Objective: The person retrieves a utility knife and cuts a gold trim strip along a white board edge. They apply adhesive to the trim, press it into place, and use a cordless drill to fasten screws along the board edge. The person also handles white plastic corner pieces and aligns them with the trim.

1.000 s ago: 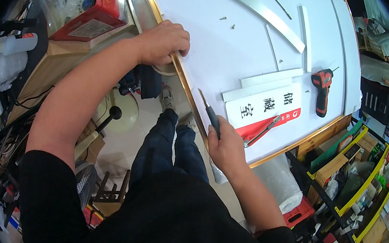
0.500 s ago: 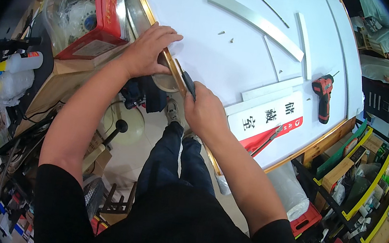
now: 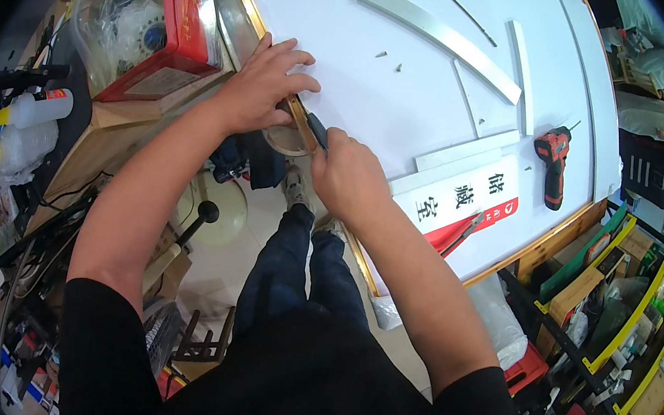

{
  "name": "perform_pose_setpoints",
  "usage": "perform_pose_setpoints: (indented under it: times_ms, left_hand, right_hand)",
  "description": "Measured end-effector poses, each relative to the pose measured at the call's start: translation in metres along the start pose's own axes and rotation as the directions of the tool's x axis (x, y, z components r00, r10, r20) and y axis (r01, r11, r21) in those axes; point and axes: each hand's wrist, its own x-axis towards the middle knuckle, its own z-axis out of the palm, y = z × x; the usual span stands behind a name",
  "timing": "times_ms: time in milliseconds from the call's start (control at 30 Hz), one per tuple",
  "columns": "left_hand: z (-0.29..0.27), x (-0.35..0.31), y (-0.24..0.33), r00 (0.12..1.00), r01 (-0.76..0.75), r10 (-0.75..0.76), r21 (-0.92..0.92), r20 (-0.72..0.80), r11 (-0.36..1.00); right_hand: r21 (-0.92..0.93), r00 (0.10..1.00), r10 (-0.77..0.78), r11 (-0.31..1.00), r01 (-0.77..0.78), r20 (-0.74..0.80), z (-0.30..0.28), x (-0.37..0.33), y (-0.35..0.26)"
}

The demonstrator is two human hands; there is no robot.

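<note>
At the white table [image 3: 342,59], my right hand [image 3: 350,175] grips a dark tool [image 3: 317,130] by the edge [image 3: 301,119], near my spread left hand [image 3: 260,87]; from afar, work looks half-way, but I can't tell what's left.

From the right hand [image 3: 350,175], the left hand [image 3: 262,89] and box [image 3: 184,28] lie at ten o'clock; on the tabletop [image 3: 409,117], the bar [image 3: 444,35] at one, the sign [image 3: 452,208] at three, the drill [image 3: 555,162] beyond.

Pale floor [image 3: 220,273]; dark, yellow-edged shelving [image 3: 639,312] at right.
</note>
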Motion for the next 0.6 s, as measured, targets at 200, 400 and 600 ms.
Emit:
perform_pose_setpoints:
  times_ms: [200, 400, 600]
  left_hand:
    - [-0.004, 0.007, 0.001, 0.996, 0.018, -0.020, 0.026, 0.089, 0.999]
    - [-0.004, 0.009, -0.001, 0.995, 0.024, -0.027, 0.024, 0.095, 0.999]
    - [-0.007, 0.012, 0.002, 0.993, 0.043, -0.047, 0.043, 0.108, 0.998]
  right_hand:
    - [0.018, 0.998, 0.052, 0.998, -0.052, 0.032, -0.004, -0.001, -0.004]
    - [0.011, 0.997, 0.044, 0.999, -0.045, 0.059, -0.006, -0.012, 0.001]
    - [0.024, 0.995, 0.050, 0.998, -0.052, 0.083, -0.007, -0.041, 0.012]
